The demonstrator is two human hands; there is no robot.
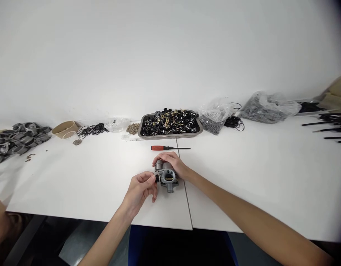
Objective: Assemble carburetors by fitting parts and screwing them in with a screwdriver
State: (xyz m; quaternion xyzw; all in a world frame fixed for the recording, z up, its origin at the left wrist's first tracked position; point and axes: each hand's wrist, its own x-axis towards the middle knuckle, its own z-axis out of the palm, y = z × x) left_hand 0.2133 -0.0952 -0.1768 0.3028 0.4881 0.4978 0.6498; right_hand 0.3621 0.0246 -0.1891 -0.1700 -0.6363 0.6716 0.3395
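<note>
A grey metal carburetor [169, 187] rests on the white table near its front edge, its round bore facing me. My right hand [173, 162] is wrapped over its top and far side, holding it. At the carburetor's left side, my left hand [144, 186] pinches a small black knob-like part [157, 178] between thumb and forefinger. That part touches the carburetor body; I cannot tell how it is joined. Just beyond the hands lies a screwdriver [158, 148] with a red and black handle, its shaft pointing right.
Behind the screwdriver stands a metal tray [170, 137] heaped with black and brass parts. Bags of small parts [213, 123], black cords [93, 130], a tan container [64, 129] and grey castings [22, 138] line the back. Black rods [331, 125] lie far right. Another person [1, 221] is at left.
</note>
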